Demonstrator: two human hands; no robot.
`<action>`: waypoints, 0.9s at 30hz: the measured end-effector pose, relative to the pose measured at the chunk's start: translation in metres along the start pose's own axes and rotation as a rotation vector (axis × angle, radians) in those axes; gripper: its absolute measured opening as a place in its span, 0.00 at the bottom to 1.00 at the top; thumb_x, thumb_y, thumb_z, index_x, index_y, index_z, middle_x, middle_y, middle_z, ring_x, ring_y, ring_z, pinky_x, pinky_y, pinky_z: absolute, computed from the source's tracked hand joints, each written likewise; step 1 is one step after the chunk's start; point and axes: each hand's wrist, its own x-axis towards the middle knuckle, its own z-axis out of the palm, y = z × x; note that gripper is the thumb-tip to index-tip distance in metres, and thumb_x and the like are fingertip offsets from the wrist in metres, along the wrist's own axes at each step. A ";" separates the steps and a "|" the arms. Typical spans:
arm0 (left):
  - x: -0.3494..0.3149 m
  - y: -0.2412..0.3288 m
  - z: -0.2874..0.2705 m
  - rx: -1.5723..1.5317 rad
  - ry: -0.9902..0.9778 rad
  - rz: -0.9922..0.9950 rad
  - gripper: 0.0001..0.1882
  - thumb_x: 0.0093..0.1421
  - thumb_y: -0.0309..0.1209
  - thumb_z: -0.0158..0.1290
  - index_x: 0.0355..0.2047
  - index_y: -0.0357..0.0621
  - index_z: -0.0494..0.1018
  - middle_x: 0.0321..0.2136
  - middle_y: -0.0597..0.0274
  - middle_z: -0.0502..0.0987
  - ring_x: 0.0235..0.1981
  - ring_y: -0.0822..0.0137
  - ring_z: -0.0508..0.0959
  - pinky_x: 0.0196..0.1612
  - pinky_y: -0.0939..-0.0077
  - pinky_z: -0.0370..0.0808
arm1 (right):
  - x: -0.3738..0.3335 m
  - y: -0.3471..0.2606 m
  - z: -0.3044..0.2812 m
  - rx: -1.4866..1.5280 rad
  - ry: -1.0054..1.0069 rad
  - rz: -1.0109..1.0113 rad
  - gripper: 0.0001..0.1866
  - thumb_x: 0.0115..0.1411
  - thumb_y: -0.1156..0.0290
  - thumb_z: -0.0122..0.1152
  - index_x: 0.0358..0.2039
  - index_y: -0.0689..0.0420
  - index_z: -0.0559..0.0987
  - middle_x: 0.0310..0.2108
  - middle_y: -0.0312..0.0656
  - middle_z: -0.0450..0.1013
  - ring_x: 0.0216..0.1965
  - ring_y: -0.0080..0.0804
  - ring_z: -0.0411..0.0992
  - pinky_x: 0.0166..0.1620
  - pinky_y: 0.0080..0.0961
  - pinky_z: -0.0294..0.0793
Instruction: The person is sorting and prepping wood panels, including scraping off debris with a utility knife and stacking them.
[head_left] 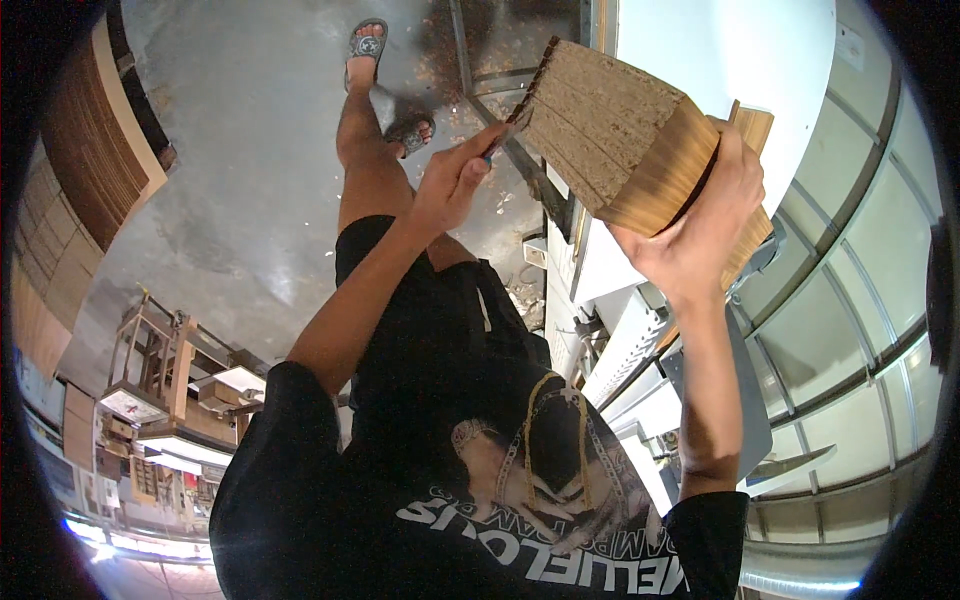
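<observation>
Stack of tan particleboard panels [610,135]: gripped at near end by right hand [700,230]; left hand [452,185], fingers closed on thin tool [500,140], at left edge.

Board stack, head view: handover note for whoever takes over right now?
Right hand: grips the board stack, held up and tilted beside the white machine top.
Left hand: shut on a small tool, its tip at the stack's near edge.
Done: wood scraps lie on the floor; how much of the edge is worked cannot be told.
Left: tool at the edge, stack not yet set down.
</observation>
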 end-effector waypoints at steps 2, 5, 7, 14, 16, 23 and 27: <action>0.001 -0.001 0.000 0.045 0.003 0.000 0.35 0.76 0.56 0.38 0.66 0.38 0.70 0.26 0.51 0.74 0.26 0.64 0.74 0.35 0.69 0.72 | 0.001 -0.002 0.000 -0.014 0.014 0.009 0.60 0.43 0.31 0.72 0.64 0.65 0.64 0.53 0.55 0.65 0.57 0.51 0.61 0.60 0.51 0.56; 0.012 -0.012 0.000 0.078 0.073 0.126 0.34 0.77 0.55 0.38 0.65 0.38 0.71 0.24 0.52 0.74 0.25 0.65 0.74 0.33 0.68 0.71 | 0.007 -0.006 -0.004 0.000 0.017 -0.049 0.59 0.43 0.45 0.75 0.67 0.70 0.60 0.51 0.61 0.65 0.53 0.57 0.64 0.58 0.52 0.60; 0.020 -0.011 0.000 0.169 0.131 0.275 0.33 0.77 0.55 0.39 0.65 0.39 0.71 0.24 0.50 0.74 0.25 0.64 0.75 0.33 0.67 0.72 | 0.008 -0.005 -0.004 -0.008 0.021 -0.050 0.59 0.42 0.46 0.75 0.67 0.70 0.60 0.51 0.61 0.65 0.53 0.57 0.64 0.58 0.52 0.60; 0.075 -0.003 -0.003 0.112 0.029 0.216 0.34 0.76 0.56 0.39 0.67 0.43 0.70 0.19 0.50 0.70 0.20 0.65 0.70 0.31 0.69 0.70 | 0.004 0.006 0.001 0.000 0.027 -0.037 0.61 0.44 0.27 0.69 0.63 0.65 0.64 0.51 0.54 0.65 0.54 0.50 0.62 0.58 0.50 0.57; 0.072 -0.009 0.002 -0.011 0.058 0.311 0.35 0.76 0.57 0.39 0.67 0.40 0.69 0.19 0.53 0.68 0.20 0.66 0.69 0.31 0.69 0.70 | 0.004 0.003 0.002 -0.010 0.023 -0.016 0.61 0.44 0.26 0.67 0.63 0.65 0.64 0.51 0.54 0.65 0.54 0.50 0.62 0.58 0.50 0.57; 0.032 0.004 -0.004 -0.025 -0.009 0.099 0.38 0.76 0.57 0.40 0.66 0.32 0.69 0.22 0.51 0.71 0.25 0.66 0.72 0.35 0.68 0.72 | 0.001 0.004 -0.001 -0.007 0.009 0.012 0.61 0.47 0.20 0.59 0.62 0.65 0.64 0.51 0.54 0.65 0.53 0.50 0.61 0.58 0.50 0.55; 0.054 0.005 -0.011 0.063 -0.020 0.126 0.33 0.76 0.54 0.41 0.66 0.37 0.70 0.24 0.49 0.75 0.25 0.61 0.75 0.38 0.68 0.74 | 0.001 0.004 -0.001 0.029 0.014 0.000 0.61 0.47 0.20 0.59 0.62 0.65 0.64 0.51 0.54 0.65 0.53 0.50 0.61 0.57 0.50 0.55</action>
